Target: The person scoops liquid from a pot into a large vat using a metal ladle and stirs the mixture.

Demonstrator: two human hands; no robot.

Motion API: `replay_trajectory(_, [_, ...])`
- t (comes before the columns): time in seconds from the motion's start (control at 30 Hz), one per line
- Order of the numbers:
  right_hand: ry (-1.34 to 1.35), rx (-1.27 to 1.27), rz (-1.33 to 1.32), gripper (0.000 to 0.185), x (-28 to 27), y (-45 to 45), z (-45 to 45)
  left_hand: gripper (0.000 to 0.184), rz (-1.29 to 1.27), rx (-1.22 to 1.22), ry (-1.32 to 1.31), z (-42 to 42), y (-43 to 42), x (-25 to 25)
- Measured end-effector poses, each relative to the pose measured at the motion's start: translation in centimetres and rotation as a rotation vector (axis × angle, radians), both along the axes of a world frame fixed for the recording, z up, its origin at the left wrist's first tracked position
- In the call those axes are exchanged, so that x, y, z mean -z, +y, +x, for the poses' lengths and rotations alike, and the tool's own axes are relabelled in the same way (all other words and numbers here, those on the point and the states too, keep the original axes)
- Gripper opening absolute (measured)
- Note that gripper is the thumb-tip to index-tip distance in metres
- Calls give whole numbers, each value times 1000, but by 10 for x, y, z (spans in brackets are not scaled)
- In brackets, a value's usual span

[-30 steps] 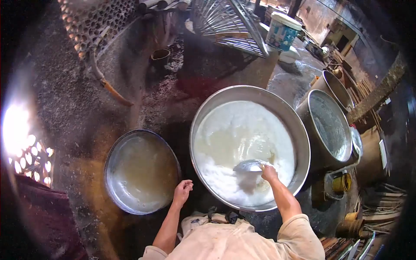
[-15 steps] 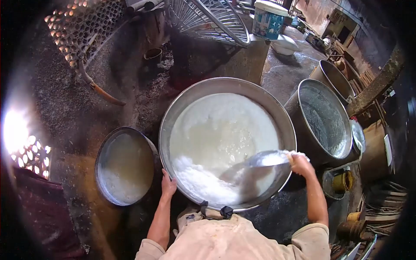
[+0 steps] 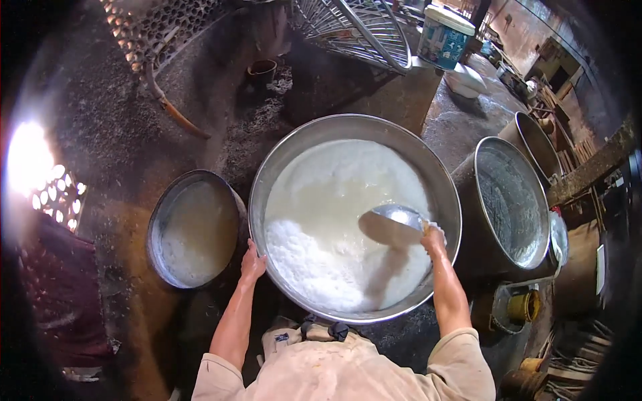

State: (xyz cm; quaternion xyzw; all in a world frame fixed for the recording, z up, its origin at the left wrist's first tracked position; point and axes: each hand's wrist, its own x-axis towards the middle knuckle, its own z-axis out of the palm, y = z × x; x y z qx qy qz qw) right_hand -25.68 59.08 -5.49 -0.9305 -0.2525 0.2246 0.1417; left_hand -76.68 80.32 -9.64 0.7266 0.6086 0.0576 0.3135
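A wide metal basin [image 3: 441, 167] holds cloudy liquid with thick white foam [image 3: 314, 267] heaped at its lower left. My right hand [image 3: 433, 238] is closed around the handle of a metal ladle [image 3: 394, 224], whose bowl hangs over the liquid and casts a shadow. At the basin's left rim rests my left hand [image 3: 253, 262], its fingers against the outer edge; how firmly they grip is hard to see. Just left of that hand stands a smaller round pan [image 3: 155, 247] with murky liquid.
Two tall metal vats [image 3: 468, 194] [image 3: 540, 144] stand to the right. Below them is a yellow container [image 3: 523, 307]. A labelled bucket [image 3: 445, 39] and a metal rack [image 3: 358, 33] are at the top. A small pot [image 3: 262, 71] sits beyond the basin.
My left hand has come to the large basin's rim. The ladle first moved right, then back left over the liquid. The smaller pan appears tilted and narrower than in the earliest frame.
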Motion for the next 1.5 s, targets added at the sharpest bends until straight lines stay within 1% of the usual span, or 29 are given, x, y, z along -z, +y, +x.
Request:
replay_trajectory(0.07, [-17, -49, 36, 19, 21, -3, -17, 79, -11, -8, -2, 1, -2, -4])
replay_trajectory(0.13, [65, -1, 74, 16, 41, -8, -36, 78, -50, -2, -10, 0, 0, -6])
replay_trajectory(0.3, [166, 2, 97, 16, 69, 0, -104, 80, -53, 17, -72, -10, 5, 9])
replay_trajectory(0.33, [164, 1, 94, 16, 72, 3, -120, 80, -52, 23, -76, -11, 6, 2])
replay_trajectory(0.4, [182, -5, 68, 15, 74, 10, -151, 82, -174, 35, -78, -11, 11, -21])
replay_trajectory(0.47, [227, 18, 57, 15, 66, 18, -185, 80, -176, 65, -77, -19, 22, -11])
replay_trajectory(0.53, [255, 70, 67, 17, 58, 25, -219, 76, -92, 52, -185, -25, 36, 1])
replay_trajectory(0.57, [289, 72, 59, 18, 54, 29, -234, 71, -115, 28, -206, -25, 42, -1])
replay_trajectory(0.67, [351, 60, 62, 22, 37, 36, -271, 64, -104, 123, -213, -22, 60, -9])
replay_trajectory(0.7, [382, 35, 73, 26, 30, 39, -279, 54, -153, 156, -216, -21, 66, -18])
replay_trajectory(0.73, [379, 42, 70, 26, 21, 43, -285, 45, -115, 161, -216, -23, 67, -13])
replay_trajectory(0.8, [444, 87, 111, 32, -1, 47, -291, 43, -156, 161, -215, -25, 68, -16])
replay_trajectory(0.83, [449, 78, 148, 40, -24, 56, -292, 44, -162, 152, -224, -26, 68, -14])
replay_trajectory(0.87, [468, 76, 116, 38, -45, 65, -286, 45, -179, 154, -242, -26, 67, -12])
replay_trajectory(0.9, [435, 2, 58, 37, -71, 79, -279, 45, -143, 148, -269, -27, 66, -4])
replay_trajectory(0.93, [435, -38, 65, 36, -93, 94, -270, 44, -107, 142, -296, -28, 65, 5])
replay_trajectory(0.97, [382, -99, 89, 35, -100, 108, -260, 44, -130, 137, -301, -28, 65, 1])
replay_trajectory(1.03, [217, -142, 11, 34, -150, 166, -268, 44, -184, 134, -290, -28, 66, -14])
replay_trajectory(1.07, [-11, -299, 139, 35, -116, 179, -252, 44, -233, 130, -282, -28, 67, -21])
replay_trajectory(1.1, [-98, -310, 157, 35, -112, 203, -254, 50, -278, 128, -258, -27, 68, -24])
replay_trajectory(1.13, [-133, -321, 185, 35, -100, 224, -253, 50, -280, 128, -254, -28, 68, -23])
replay_trajectory(1.17, [-170, -331, 214, 35, -83, 240, -251, 54, -271, 127, -217, -27, 67, -19])
replay_trajectory(1.2, [-170, -329, 215, 35, -64, 251, -248, 59, -260, 125, -180, -27, 67, -16])
replay_trajectory(1.23, [-158, -368, 150, 35, -44, 260, -243, 66, -260, 125, -182, -27, 67, -13])
replay_trajectory(1.27, [-147, -408, 85, 36, -36, 266, -242, 66, -257, 125, -183, -28, 66, -16])
replay_trajectory(1.3, [-149, -411, 90, 36, -30, 267, -242, 67, -275, 125, -186, -29, 66, -18])
replay_trajectory(1.37, [-91, -422, -68, 35, -22, 261, -248, 68, -287, 118, -191, -28, 68, -21])
replay_trajectory(1.5, [-79, -422, -118, 36, 7, 225, -242, 67, -293, 92, -188, -28, 65, -26])
